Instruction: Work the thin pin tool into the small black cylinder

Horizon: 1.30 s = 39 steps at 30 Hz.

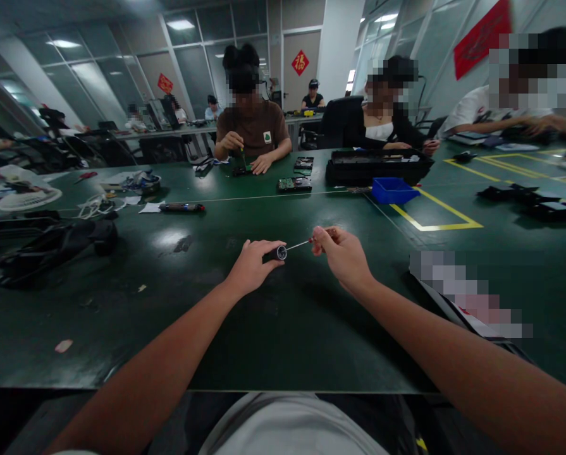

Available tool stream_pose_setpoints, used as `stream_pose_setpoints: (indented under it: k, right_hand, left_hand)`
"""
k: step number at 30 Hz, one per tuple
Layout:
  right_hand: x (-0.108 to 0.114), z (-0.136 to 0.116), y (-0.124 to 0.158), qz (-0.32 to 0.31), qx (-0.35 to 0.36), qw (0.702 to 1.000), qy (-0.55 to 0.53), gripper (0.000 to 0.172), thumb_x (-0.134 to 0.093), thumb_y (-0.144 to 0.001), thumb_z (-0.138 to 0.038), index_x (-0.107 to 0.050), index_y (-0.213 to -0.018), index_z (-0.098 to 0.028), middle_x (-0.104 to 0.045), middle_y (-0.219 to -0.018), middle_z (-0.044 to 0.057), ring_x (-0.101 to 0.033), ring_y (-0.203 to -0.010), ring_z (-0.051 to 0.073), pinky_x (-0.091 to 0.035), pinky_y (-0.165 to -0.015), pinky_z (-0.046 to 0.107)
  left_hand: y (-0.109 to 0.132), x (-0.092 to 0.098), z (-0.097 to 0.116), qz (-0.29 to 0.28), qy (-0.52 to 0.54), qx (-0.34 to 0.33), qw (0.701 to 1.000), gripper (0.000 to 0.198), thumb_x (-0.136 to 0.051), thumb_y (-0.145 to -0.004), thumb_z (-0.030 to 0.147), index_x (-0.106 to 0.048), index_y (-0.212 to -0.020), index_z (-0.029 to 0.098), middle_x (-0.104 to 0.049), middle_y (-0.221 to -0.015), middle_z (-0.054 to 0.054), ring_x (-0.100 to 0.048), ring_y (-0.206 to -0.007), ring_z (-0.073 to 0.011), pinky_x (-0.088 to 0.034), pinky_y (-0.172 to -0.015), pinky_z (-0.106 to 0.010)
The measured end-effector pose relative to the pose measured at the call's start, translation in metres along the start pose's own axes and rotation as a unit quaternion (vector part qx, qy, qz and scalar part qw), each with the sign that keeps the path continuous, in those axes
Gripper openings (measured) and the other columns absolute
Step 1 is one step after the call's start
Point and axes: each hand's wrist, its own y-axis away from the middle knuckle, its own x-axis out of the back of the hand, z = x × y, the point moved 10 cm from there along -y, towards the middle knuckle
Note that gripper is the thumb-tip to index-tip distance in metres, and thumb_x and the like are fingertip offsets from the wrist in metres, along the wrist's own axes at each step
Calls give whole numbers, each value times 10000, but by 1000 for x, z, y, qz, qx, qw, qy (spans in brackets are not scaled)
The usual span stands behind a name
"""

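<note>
My left hand is closed round a small black cylinder with a silver end, held just above the dark green table. My right hand pinches the red end of a thin metal rod, like a screwdriver bit. The rod's tip points at the cylinder's silver end and nearly touches it. Both hands hover over the middle of the table, close together.
A blue bin sits beside yellow floor-tape lines. A circuit board and a long black tray lie farther back. Black parts are piled at left. A black screwdriver lies on the table. Other people work across the table.
</note>
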Motion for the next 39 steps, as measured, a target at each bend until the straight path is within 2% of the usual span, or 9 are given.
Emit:
stream_pose_setpoints:
  k: [5, 8, 10, 13, 17, 22, 27, 33, 39]
  right_hand:
    - [-3, -5, 1, -16, 30, 998, -51, 210, -613, -912, -421, -631, -941, -214, -656, -779, 1, -618, -712, 162, -496, -705, 331]
    - [-6, 0, 1, -27, 22, 997, -68, 250, -572, -930, -470, -621, -909, -225, -637, -767, -5, -605, -703, 158, -493, -706, 328]
    - [-5, 7, -1, -18, -2, 998, -65, 294, -554, -928, -507, -619, -867, -227, -631, -759, -1, -591, -680, 154, -489, -689, 325]
    - [-3, 22, -2, 10, -64, 990, -128, 214, -626, -857, -451, -607, -853, -238, -622, -763, -6, -589, -683, 159, -510, -684, 328]
    - [-7, 32, 0, 20, -111, 971, -210, 188, -700, -788, -389, -611, -853, -236, -629, -799, 5, -610, -743, 166, -545, -762, 350]
    - [-12, 35, -1, 0, -116, 972, -203, 304, -652, -842, -533, -620, -847, -230, -618, -762, 20, -616, -717, 181, -556, -778, 377]
    - [-9, 61, -3, 22, -199, 954, -225, 285, -583, -896, -491, -577, -759, -241, -547, -636, 11, -552, -590, 178, -575, -734, 411]
    - [0, 47, -4, 56, -131, 968, -205, 259, -618, -876, -500, -594, -820, -248, -595, -736, 20, -598, -670, 178, -580, -715, 370]
    - [5, 32, -3, 59, -92, 980, -169, 293, -633, -863, -532, -623, -881, -240, -621, -789, 14, -613, -713, 167, -547, -693, 330]
  left_hand:
    - [0, -1, 0, -6, -2, -3, 1000, 382, -692, -891, 269, -639, -1268, 303, -678, -1248, -37, -579, -1187, -253, -223, -1174, -607]
    - [1, -3, 0, -14, -5, -6, 1000, 382, -684, -897, 270, -634, -1273, 308, -668, -1274, -35, -562, -1222, -255, -218, -1176, -611]
    - [1, -5, 0, -21, -7, -8, 1000, 389, -678, -900, 271, -628, -1283, 317, -657, -1298, -39, -550, -1248, -261, -198, -1182, -619]
    - [1, -5, 2, -22, -5, -14, 1000, 395, -671, -906, 276, -620, -1295, 319, -652, -1307, -41, -550, -1248, -260, -190, -1186, -621]
    - [0, 1, 3, 2, -3, -14, 1000, 394, -664, -910, 263, -617, -1297, 312, -657, -1291, -46, -560, -1225, -252, -218, -1181, -606]
    - [0, -2, 4, -11, -16, -23, 1000, 400, -653, -917, 269, -605, -1311, 321, -645, -1314, -41, -540, -1259, -252, -166, -1198, -625]
    - [-1, -1, 5, -9, -25, -10, 1000, 376, -639, -926, 273, -610, -1297, 322, -645, -1313, -34, -539, -1258, -258, -175, -1188, -640]
    - [-3, -1, 0, -11, -30, 24, 999, 362, -666, -899, 239, -632, -1257, 282, -669, -1246, -56, -567, -1203, -274, -212, -1177, -636]
    - [-5, 11, -9, 38, 40, 47, 997, 307, -687, -864, 228, -636, -1166, 206, -673, -1179, -69, -615, -1096, -237, -468, -1019, -418]
